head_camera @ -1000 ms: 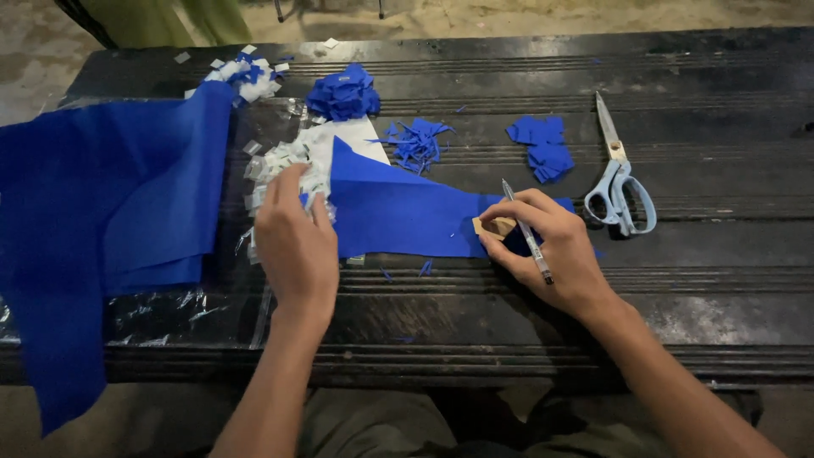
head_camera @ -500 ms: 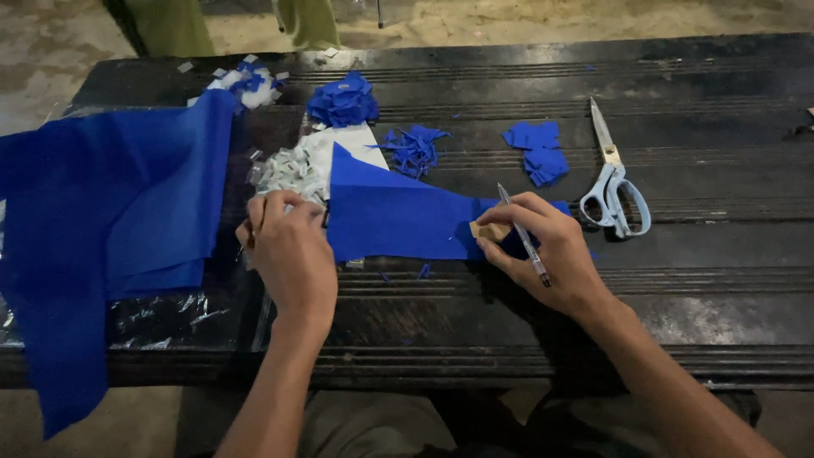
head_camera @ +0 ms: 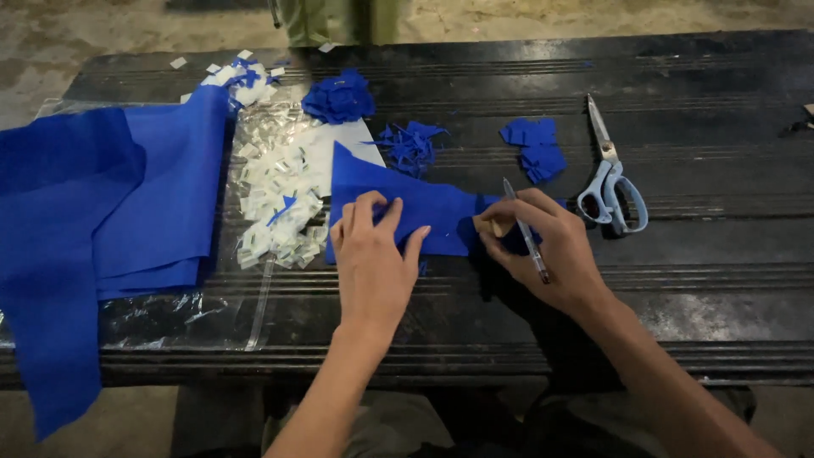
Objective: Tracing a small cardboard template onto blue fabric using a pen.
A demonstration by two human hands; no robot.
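Note:
A triangular piece of blue felt (head_camera: 398,203) lies flat on the dark table (head_camera: 712,288). My left hand (head_camera: 373,254) presses down on its near edge with the fingers spread. My right hand (head_camera: 543,246) rests at the felt's right tip and grips a pen (head_camera: 527,233) between the fingers. A small tan object shows under the right thumb; what it is I cannot tell.
Scissors with light blue handles (head_camera: 612,178) lie right of my right hand. Piles of blue felt scraps (head_camera: 534,148), (head_camera: 339,95), (head_camera: 411,144) sit behind. White paper bits (head_camera: 275,203) lie on clear plastic. A large blue felt sheet (head_camera: 93,220) drapes over the table's left edge.
My left hand has slid to the right, off the white scraps and onto the blue felt triangle. My right hand stays at the tip with the pen.

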